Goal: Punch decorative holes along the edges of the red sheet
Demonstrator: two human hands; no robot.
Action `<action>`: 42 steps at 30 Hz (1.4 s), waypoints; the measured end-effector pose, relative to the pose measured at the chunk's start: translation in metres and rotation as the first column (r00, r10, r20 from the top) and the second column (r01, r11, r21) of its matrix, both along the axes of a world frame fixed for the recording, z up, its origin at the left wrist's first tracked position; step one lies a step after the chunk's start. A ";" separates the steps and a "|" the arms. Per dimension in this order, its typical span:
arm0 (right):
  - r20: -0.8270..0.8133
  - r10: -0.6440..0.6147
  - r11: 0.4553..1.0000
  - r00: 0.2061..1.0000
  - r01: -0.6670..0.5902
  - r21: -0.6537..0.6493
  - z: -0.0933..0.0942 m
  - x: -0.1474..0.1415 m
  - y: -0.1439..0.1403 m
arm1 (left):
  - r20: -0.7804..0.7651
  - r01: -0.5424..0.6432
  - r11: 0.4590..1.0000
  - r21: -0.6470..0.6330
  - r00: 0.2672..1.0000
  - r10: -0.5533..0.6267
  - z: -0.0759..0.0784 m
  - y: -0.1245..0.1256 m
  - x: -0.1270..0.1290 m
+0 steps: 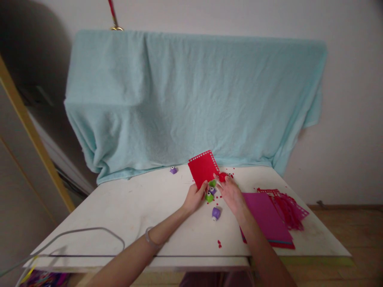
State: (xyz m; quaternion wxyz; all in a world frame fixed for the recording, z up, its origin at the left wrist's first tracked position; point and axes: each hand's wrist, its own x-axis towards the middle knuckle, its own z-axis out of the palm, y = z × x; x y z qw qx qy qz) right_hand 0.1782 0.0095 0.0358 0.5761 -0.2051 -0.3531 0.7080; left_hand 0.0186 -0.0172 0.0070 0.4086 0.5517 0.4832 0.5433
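Observation:
My left hand point(194, 198) pinches the lower edge of a red sheet of paper point(203, 169), thumb on top. Small punched holes run along the sheet's far and right edges. My right hand point(230, 192) is closed around a red paper punch point(223, 177) at the sheet's right edge. Between my hands lie a green punch point(209, 197) with an eye and a small purple punch point(212, 190). Another purple punch point(216, 213) rests nearer to me. Little red paper cut-outs point(219, 243) are scattered around.
To the right is a stack of coloured sheets, magenta on top point(263, 215), beside punched paper scraps point(289, 211). One purple punch point(173, 170) sits at the back of the white table point(125, 207). A light blue cloth point(191, 99) hangs behind; a grey cable point(89, 229) crosses the left front.

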 end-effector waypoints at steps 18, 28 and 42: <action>0.342 -0.029 0.995 0.939 -0.007 0.103 -0.020 -0.011 0.003 | 0.068 0.034 0.999 0.019 0.997 -0.035 -0.005 0.005 0.000; 0.343 -0.017 0.995 0.939 -0.019 0.103 -0.019 -0.012 0.004 | 0.096 0.024 1.000 0.018 0.995 -0.026 -0.006 0.006 0.000; 0.380 -0.102 0.988 0.920 0.050 0.145 -0.013 -0.012 0.001 | 0.100 0.022 1.000 0.011 0.995 -0.023 -0.008 0.006 0.000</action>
